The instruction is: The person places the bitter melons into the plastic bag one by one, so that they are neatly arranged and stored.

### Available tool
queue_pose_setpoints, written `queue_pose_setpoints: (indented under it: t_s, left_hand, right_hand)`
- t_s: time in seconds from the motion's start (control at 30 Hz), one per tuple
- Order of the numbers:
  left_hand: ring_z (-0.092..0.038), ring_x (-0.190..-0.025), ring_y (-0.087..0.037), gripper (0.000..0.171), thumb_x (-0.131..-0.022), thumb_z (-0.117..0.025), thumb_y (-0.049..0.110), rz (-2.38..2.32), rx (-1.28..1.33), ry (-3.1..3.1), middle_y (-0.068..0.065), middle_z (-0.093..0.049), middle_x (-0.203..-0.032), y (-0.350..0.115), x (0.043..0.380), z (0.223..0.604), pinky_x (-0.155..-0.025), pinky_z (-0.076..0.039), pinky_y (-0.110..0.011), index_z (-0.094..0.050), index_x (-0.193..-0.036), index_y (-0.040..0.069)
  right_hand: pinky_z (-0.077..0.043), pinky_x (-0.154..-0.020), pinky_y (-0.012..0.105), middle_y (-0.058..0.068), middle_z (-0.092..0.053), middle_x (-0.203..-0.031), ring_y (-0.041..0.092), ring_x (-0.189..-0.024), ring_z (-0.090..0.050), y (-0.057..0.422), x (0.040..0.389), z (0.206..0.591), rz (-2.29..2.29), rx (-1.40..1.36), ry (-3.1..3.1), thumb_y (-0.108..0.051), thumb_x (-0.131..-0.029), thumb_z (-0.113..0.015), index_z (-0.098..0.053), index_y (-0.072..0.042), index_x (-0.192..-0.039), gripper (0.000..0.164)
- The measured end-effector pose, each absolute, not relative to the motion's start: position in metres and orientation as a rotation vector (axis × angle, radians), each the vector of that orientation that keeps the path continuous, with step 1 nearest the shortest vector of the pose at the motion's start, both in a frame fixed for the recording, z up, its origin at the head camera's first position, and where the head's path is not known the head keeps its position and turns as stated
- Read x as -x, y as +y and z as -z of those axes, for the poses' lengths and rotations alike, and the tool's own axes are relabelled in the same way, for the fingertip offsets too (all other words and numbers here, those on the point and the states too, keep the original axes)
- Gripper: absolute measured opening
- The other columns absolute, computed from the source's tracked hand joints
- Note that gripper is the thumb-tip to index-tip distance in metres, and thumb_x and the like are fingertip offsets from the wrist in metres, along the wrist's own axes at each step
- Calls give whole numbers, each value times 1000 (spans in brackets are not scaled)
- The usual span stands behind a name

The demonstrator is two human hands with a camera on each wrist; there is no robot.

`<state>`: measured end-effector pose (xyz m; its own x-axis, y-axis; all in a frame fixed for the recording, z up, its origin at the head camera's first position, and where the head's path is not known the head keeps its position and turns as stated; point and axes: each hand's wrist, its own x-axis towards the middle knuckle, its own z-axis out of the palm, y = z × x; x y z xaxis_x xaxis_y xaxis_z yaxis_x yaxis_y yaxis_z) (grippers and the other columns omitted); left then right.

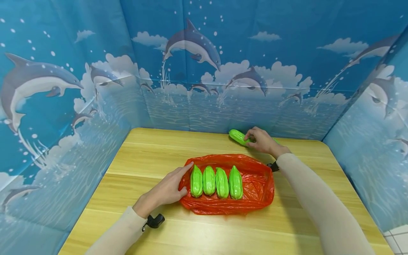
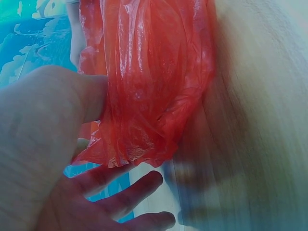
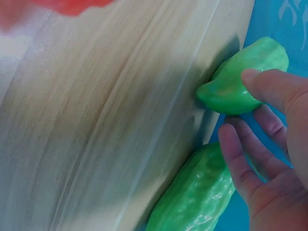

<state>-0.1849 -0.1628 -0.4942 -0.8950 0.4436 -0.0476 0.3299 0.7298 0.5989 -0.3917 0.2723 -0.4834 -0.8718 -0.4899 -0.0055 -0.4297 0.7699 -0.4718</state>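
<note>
Several glossy green bitter melons (image 1: 209,180) lie side by side in an open red plastic bag (image 1: 259,202) on the table. At the bag's left end, my left hand (image 1: 167,187) touches the rim with thumb and index finger spread apart; its other fingers extend loosely beneath the bag's edge in the left wrist view. Near the table's far edge, my right hand (image 1: 262,141) pinches another bitter melon (image 3: 245,79) between thumb and fingers. Beside it lies one more bitter melon (image 3: 195,192), mostly hidden behind the right hand in the head view.
The wooden table (image 1: 134,152) is walled on the back and both sides by a blue dolphin-print curtain (image 1: 197,113). A black wrist device (image 1: 155,221) sits on the left wrist. Some white floor tiles (image 1: 396,241) show at the lower right.
</note>
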Motion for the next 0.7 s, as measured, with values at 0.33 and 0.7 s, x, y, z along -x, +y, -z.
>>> queue_pose_setpoints:
  t_s: [0.33, 0.7]
  left_hand:
    - [-61, -158, -42, 97, -102, -74, 3, -894, -653, 2753, -22, -54, -177, -162, 185, 495, -126, -57, -59, -29, -187, 16]
    - [-63, -155, -40, 98, -102, -74, 3, -885, -648, 2752, -21, -54, -177, -161, 186, 494, -120, -60, -56, -29, -187, 17]
  right_hand:
    - [-67, -104, 59, 24, -64, -129, 43, -121, -77, 275, 392, 490, 721, 736, 2844, -5, -108, -82, -76, -5, -120, 14]
    - [-64, -112, 65, 28, -71, -150, 48, -134, -73, 274, 390, 484, 737, 708, 2831, -9, -110, -80, -64, -2, -155, 48]
